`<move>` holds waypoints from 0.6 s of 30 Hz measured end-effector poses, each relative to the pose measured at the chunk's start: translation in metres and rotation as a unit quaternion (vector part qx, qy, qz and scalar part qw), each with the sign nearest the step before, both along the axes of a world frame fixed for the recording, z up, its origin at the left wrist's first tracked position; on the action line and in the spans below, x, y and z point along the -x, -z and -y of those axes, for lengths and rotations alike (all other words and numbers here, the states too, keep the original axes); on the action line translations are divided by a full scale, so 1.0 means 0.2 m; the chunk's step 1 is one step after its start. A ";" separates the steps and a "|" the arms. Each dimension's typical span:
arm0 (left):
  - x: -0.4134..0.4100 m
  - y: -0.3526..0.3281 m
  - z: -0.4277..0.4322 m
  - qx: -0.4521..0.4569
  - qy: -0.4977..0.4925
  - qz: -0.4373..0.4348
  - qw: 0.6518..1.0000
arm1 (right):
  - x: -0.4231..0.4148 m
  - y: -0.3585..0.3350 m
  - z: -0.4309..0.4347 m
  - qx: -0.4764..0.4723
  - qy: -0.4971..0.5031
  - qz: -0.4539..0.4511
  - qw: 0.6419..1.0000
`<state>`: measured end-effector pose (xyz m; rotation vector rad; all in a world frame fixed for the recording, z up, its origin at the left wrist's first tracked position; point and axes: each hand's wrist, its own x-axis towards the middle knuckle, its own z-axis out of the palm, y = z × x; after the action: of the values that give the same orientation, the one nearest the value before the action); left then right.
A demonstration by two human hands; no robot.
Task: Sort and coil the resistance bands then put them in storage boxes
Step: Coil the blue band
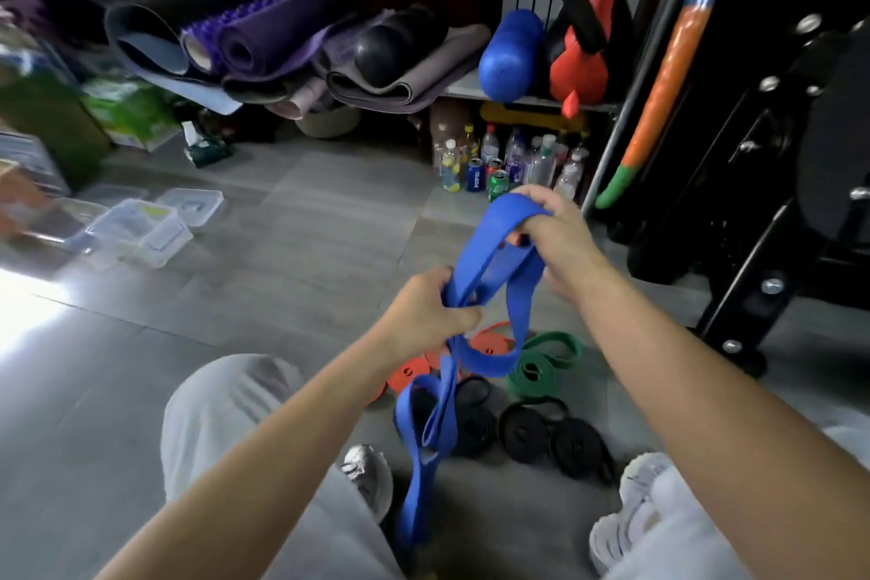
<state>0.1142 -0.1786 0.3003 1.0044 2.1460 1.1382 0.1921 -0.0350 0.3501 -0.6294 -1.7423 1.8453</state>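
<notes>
Grey floor (292, 221), coiled black bands (555, 433), clear boxes (141, 231) left

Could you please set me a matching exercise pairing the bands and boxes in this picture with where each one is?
Things:
1 blue band
2 green band
3 black bands
4 storage boxes

Places:
A floor, far left
B floor, nearest the shoes
C gripped by left hand and right hand
D floor, just right of the orange bands

Pairs: 1-C; 2-D; 3-B; 4-A
</notes>
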 end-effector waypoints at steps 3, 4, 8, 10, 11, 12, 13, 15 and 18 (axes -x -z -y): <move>-0.11 0.18 0.05 0.046 -0.037 0.008 0.998 | -0.05 -0.04 0.10 0.029 0.003 -0.018 0.999; -0.13 0.24 0.07 0.064 -0.045 0.002 0.997 | -0.06 -0.03 0.09 0.057 0.029 0.000 0.998; -0.09 0.35 0.12 0.072 -0.127 0.017 0.989 | -0.13 0.06 0.04 0.194 0.074 0.175 0.962; -0.07 0.34 0.14 0.060 -0.179 0.028 0.982 | -0.16 0.11 0.02 0.305 0.047 0.197 0.930; -0.08 0.32 0.15 0.046 -0.200 0.002 0.979 | -0.16 0.12 0.01 0.341 0.037 0.194 0.919; -0.10 0.30 0.16 0.010 -0.210 -0.048 0.976 | -0.16 0.13 0.01 0.365 0.029 0.188 0.912; -0.14 0.27 0.17 -0.037 -0.199 -0.092 0.975 | -0.15 0.14 0.01 0.380 0.027 0.180 0.907; -0.25 0.25 0.16 -0.091 -0.134 -0.061 0.985 | -0.13 0.16 0.02 0.414 0.030 0.156 0.896; -0.42 0.24 0.14 -0.080 -0.042 0.320 0.943 | -0.12 0.21 0.03 0.472 0.056 0.119 0.872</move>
<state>0.1982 -0.2060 0.2528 0.5002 1.5988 1.4547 0.2170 -0.0412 0.3081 -1.3246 -0.7698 2.5608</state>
